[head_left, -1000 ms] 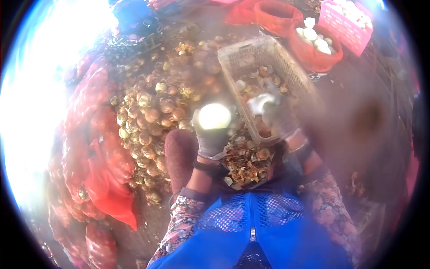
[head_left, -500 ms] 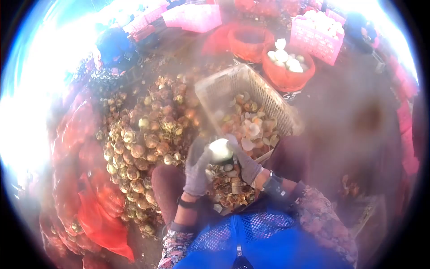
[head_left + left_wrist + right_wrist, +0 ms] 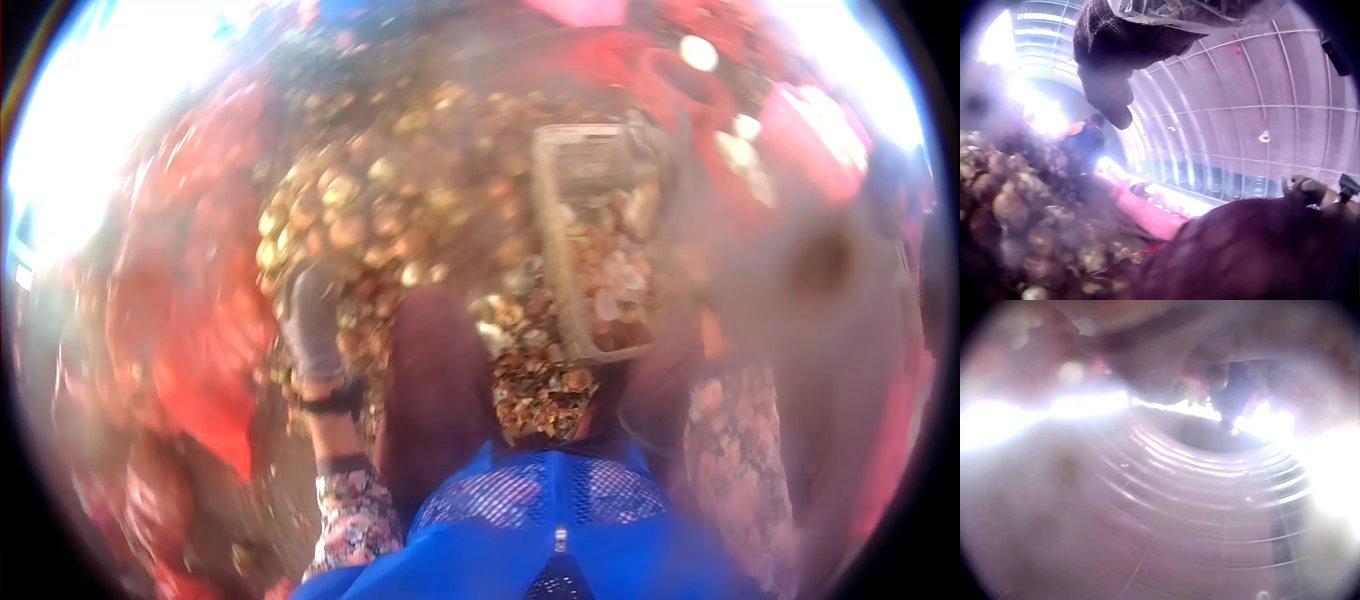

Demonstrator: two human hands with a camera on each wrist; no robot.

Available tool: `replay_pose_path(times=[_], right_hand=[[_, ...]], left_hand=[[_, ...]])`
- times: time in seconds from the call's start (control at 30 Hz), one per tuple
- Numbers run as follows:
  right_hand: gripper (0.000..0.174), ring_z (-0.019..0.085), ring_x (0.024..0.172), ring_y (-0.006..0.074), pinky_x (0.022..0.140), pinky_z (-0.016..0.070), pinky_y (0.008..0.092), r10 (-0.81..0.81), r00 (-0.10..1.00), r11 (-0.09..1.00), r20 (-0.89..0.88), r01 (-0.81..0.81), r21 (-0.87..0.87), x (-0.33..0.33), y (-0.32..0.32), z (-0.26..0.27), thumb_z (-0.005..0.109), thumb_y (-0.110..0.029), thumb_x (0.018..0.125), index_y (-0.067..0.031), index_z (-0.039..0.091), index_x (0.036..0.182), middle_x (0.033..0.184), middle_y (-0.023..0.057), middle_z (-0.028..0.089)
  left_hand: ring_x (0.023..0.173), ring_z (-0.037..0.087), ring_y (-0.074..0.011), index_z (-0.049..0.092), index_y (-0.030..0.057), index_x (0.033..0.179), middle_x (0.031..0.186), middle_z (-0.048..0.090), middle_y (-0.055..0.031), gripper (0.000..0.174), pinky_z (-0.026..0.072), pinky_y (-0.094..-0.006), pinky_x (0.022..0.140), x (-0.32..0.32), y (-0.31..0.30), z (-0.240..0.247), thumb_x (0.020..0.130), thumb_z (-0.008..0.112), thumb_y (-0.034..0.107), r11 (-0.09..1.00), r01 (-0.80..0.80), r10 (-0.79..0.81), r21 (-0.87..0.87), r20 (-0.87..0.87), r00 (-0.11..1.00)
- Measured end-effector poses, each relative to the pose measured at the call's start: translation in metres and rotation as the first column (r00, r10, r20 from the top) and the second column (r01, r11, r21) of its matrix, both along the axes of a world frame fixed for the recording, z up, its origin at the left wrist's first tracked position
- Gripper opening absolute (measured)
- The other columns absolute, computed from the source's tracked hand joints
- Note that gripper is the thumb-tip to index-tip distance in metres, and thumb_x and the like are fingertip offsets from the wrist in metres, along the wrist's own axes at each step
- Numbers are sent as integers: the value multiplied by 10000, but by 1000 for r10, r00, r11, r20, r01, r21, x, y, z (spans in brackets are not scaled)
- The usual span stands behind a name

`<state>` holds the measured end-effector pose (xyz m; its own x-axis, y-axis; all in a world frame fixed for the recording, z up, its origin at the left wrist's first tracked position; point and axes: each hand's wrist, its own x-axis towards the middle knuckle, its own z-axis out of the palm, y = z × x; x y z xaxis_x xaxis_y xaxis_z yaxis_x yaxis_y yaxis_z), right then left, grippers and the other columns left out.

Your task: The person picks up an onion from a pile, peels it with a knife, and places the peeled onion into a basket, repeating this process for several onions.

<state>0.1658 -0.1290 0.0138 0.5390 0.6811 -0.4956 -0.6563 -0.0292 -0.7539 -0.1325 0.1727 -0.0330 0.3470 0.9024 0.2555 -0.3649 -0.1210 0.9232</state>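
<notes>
In the head view the gloved left hand [image 3: 312,315] is over the near edge of a heap of unpeeled onions [image 3: 345,230]. Its fingers hang slightly bent in the left wrist view, where the glove [image 3: 1107,75] shows at the top with no onion in its grasp. The right hand [image 3: 1307,189] appears small at the right of that view, beyond a dark knee; blur hides its finger shape and any held item. A white peeled onion [image 3: 698,53] shows near the red tubs [image 3: 685,85], apart from both hands.
A pale crate [image 3: 560,250] holds onion pieces and skins. Loose skins [image 3: 545,400] lie between the knees [image 3: 430,380]. Red mesh sacks [image 3: 200,350] stand at the left; a pink crate [image 3: 825,140] is at the upper right.
The hands, together around a white onion half a second ago, have separated. The left hand has moved left to the heap, and the right arm has swung right. The head view has shifted.
</notes>
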Motion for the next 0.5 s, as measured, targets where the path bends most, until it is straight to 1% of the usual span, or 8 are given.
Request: replay_pose_path(times=[0.03, 0.07, 0.13, 0.2, 0.27, 0.33, 0.4, 0.5], right_hand=[[452, 494, 495, 94, 395, 389, 246, 29, 999, 1000, -19, -29, -5, -8, 8, -4, 552, -439, 941, -80, 572, 1215, 716, 16, 588], [450, 489, 492, 93, 394, 385, 245, 54, 998, 998, -39, -54, -13, -15, 17, -8, 552, -433, 941, -80, 571, 1219, 714, 15, 585], [446, 477, 486, 90, 392, 376, 243, 95, 993, 995, -67, -97, -30, -26, 35, -14, 551, -420, 941, -79, 568, 1228, 712, 12, 581], [442, 466, 480, 88, 390, 367, 242, 123, 988, 991, -90, -126, -38, -32, 43, -16, 550, -407, 941, -79, 566, 1237, 710, 9, 576], [439, 455, 474, 85, 388, 358, 240, 134, 985, 989, -106, -140, -52, -36, 49, -19, 549, -394, 942, -78, 563, 1246, 707, 6, 571], [437, 444, 468, 82, 386, 349, 238, 128, 985, 988, -117, -137, -70, -36, 54, -17, 548, -381, 942, -77, 561, 1255, 705, 3, 566], [435, 433, 462, 79, 384, 340, 236, 116, 985, 987, -124, -129, -99, -33, 64, -15, 547, -368, 942, -77, 558, 1264, 703, 0, 561], [433, 416, 453, 75, 381, 327, 234, 99, 988, 987, -122, -112, -112, -34, 62, -12, 545, -349, 943, -76, 555, 1278, 699, -4, 554]], left_hand=[[1064, 640, -206, 573, 59, 1262, 1156, 663, -90, 321, 522, -353, 905, -12, 9, -19, 979, 571, 210, 996, -86, 85, -13, -47, 995], [1014, 657, -195, 595, 71, 1227, 1107, 676, -74, 303, 537, -330, 860, -22, 11, -39, 954, 617, 199, 973, -153, 155, -175, 2, 988], [885, 674, -174, 628, 79, 1163, 1002, 690, -42, 282, 557, -301, 731, -44, 20, -90, 909, 677, 192, 902, -260, 223, -345, -144, 964], [820, 670, -154, 650, 74, 1117, 962, 698, -30, 268, 541, -285, 622, -66, 15, -132, 888, 701, 204, 843, -322, 213, -431, -281, 936], [777, 661, -148, 658, 66, 1096, 930, 688, -35, 247, 527, -273, 582, -78, 12, -187, 887, 703, 190, 812, -351, 181, -466, -370, 911], [672, 627, -131, 647, 43, 1113, 857, 651, -39, 255, 526, -241, 560, -79, 3, -199, 890, 699, 154, 770, -278, 50, -574, -380, 924], [658, 614, -125, 639, 26, 1109, 858, 648, -45, 251, 528, -251, 556, -66, -3, -212, 894, 695, 142, 748, -248, 22, -615, -351, 936], [742, 649, -143, 631, 5, 1140, 910, 671, -56, 292, 565, -290, 624, -42, 5, -245, 887, 705, 130, 759, -153, -49, -633, -290, 956]])
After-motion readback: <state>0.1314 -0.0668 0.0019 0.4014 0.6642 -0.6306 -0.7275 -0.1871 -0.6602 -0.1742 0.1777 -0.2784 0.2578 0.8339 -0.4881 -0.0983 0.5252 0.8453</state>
